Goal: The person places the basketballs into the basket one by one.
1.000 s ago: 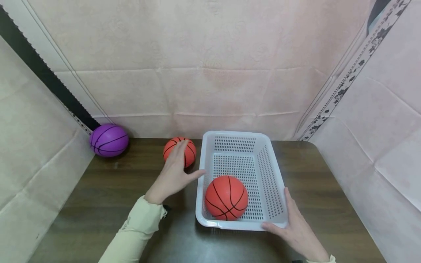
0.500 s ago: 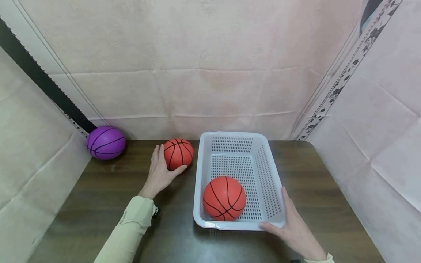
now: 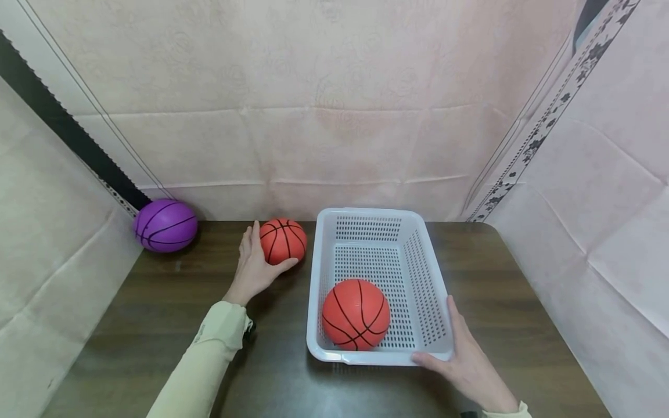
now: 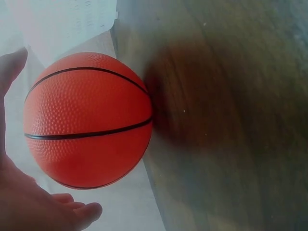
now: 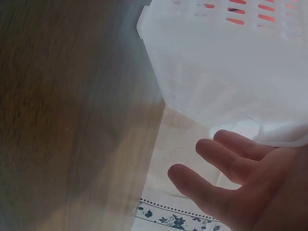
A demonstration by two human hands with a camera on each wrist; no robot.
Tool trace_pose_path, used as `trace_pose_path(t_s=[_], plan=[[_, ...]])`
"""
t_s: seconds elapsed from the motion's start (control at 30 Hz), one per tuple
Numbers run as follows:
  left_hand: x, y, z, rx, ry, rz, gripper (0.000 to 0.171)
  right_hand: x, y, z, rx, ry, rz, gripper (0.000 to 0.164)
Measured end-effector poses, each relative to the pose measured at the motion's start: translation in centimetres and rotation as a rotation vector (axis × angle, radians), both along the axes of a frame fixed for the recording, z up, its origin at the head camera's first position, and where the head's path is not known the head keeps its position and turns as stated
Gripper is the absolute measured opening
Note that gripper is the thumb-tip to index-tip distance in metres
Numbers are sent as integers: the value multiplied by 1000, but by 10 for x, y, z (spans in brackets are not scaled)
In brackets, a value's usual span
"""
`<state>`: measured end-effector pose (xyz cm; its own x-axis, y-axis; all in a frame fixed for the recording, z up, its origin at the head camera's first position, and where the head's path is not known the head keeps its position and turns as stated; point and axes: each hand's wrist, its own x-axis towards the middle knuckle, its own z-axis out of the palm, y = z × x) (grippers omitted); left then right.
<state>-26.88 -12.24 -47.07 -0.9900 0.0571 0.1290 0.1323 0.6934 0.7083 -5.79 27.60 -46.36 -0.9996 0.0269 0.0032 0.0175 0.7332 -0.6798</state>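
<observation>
An orange-red basketball (image 3: 286, 242) rests near the table's back edge. My left hand (image 3: 252, 271) reaches beside it, fingers along its left and thumb at its near side. In the left wrist view the same ball (image 4: 89, 115) lies between spread fingers and thumb, with a gap showing at the upper finger. A second orange-red basketball (image 3: 356, 314) sits at the near left of a white perforated basket (image 3: 424, 290). My right hand (image 3: 473, 363) rests against the basket's near right corner, thumb on the front rim. In the right wrist view several of its fingers (image 5: 192, 187) extend straight outside the basket wall.
At the table's far left corner sits a purple basketball (image 3: 166, 225). Pale cloth (image 3: 334, 145) hangs behind and on both sides of the brown wooden table (image 3: 282, 371). The basket's far end is close to the back cloth.
My left hand has moved from over the back ball to its left and near side. The ball's seams appear turned. The right hand stays at the basket corner.
</observation>
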Motion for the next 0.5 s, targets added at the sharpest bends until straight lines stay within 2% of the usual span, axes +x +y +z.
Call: trace_pose_path(t_s=[0.5], plan=[[-8, 4, -6, 6, 9, -15, 119, 1, 0, -1, 18, 21, -4, 123]])
